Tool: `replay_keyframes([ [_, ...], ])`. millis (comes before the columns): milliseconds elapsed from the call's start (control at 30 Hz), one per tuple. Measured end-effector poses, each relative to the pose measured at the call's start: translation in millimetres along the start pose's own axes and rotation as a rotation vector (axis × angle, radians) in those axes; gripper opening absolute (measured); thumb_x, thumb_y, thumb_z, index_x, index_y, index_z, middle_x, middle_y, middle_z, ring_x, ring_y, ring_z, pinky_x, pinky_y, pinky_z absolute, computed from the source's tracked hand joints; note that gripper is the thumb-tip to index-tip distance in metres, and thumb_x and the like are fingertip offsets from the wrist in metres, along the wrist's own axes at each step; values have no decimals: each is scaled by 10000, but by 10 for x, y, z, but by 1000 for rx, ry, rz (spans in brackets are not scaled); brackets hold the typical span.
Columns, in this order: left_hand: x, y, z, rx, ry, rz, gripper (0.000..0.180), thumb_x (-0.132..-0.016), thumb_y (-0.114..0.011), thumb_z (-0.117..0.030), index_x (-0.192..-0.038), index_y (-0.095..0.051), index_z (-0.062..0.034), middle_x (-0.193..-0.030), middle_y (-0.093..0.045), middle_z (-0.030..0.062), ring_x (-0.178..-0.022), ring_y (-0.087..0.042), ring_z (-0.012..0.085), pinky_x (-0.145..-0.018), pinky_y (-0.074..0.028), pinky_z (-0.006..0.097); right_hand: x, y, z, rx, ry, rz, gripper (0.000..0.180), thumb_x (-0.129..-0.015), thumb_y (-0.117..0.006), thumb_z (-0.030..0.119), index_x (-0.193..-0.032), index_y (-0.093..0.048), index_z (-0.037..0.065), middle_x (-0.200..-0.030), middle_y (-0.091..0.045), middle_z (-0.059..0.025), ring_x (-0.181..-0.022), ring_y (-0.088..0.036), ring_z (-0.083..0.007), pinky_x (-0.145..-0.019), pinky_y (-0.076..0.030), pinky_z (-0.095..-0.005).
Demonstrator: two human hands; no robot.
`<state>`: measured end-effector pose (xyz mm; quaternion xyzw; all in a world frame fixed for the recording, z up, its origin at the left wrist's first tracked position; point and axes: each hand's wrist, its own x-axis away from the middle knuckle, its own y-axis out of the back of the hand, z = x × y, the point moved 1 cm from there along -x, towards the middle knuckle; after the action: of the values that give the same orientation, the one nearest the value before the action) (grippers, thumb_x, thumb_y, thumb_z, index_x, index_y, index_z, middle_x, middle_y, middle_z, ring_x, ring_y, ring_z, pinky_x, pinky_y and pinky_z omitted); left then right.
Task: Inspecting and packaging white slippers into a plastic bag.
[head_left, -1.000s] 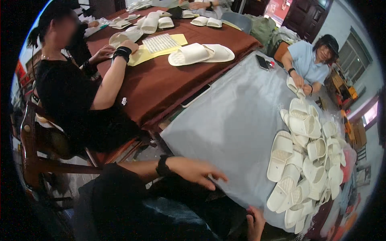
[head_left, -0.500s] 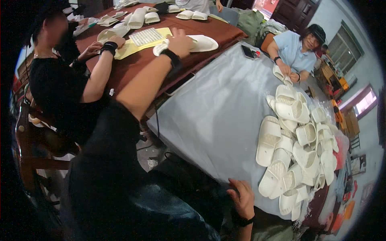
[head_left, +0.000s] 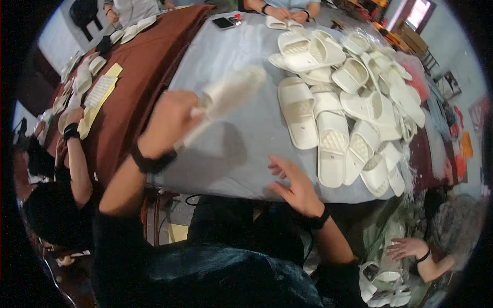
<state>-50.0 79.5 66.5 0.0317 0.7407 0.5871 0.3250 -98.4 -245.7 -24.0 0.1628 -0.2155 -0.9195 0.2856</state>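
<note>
My left hand (head_left: 172, 120) is closed around a white slipper (head_left: 236, 92) and holds it tilted above the grey-covered table. Motion blurs the slipper; another pale edge shows below my fingers, and I cannot tell whether it belongs to a second slipper. Near the table's front edge, my right hand (head_left: 292, 187) is open and empty, fingers apart, thumb toward the left. To its right lies a heap of white slippers (head_left: 334, 149), some upright and others on their sides.
On the left, a brown-covered table (head_left: 149, 66) bears more slippers and a yellow sheet (head_left: 92, 115), beside a co-worker's arm (head_left: 79, 169). Another person's hands (head_left: 285, 14) hold slippers at the far edge. A phone (head_left: 223, 23) lies nearby. At lower right, another hand (head_left: 408, 249) is above bagged slippers.
My view has swung right. My left hand has brought the slipper from the brown table over the grey one. My right hand has lifted near the front edge, its fingers spreading.
</note>
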Motion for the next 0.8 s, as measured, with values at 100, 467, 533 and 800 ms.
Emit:
replay_keyframes([
  [100,256,-422,-676,122,114,45,204,-750,-730,-113,-892,-605,-36,-864,-613,137,-845,-575,360,-751,-451,448,-114,-111,78,-46,80,-40,742,-835,-720,149,-1464,-333,77,-1218,-530,-179,-1027,-562,-328,-918,-468,-409],
  [467,-236,-199,-592,212,-1,10,382,-726,-759,-57,-1068,-589,-58,-1125,-585,157,-1087,-545,368,-935,-442,418,-171,-298,89,163,70,-34,776,-814,-743,191,-1474,-346,97,-1397,-372,-225,-1179,-471,-372,-1005,-426,-433],
  [533,-362,-287,-377,265,-73,64,536,-723,-791,-156,-1209,-576,-82,-1245,-537,174,-1194,-487,384,-996,-416,439,-164,-332,152,116,106,-9,718,-806,-745,198,-1437,-413,116,-1388,-397,-209,-1182,-465,-364,-1002,-426,-442],
  [800,-471,-897,-259,315,-202,525,764,-625,-862,-324,-1313,-573,-160,-1316,-501,212,-1226,-464,396,-1025,-390,471,-340,-465,230,275,211,-45,588,-795,-744,216,-1319,-508,93,-1246,-499,-165,-1137,-462,-372,-971,-442,-445],
])
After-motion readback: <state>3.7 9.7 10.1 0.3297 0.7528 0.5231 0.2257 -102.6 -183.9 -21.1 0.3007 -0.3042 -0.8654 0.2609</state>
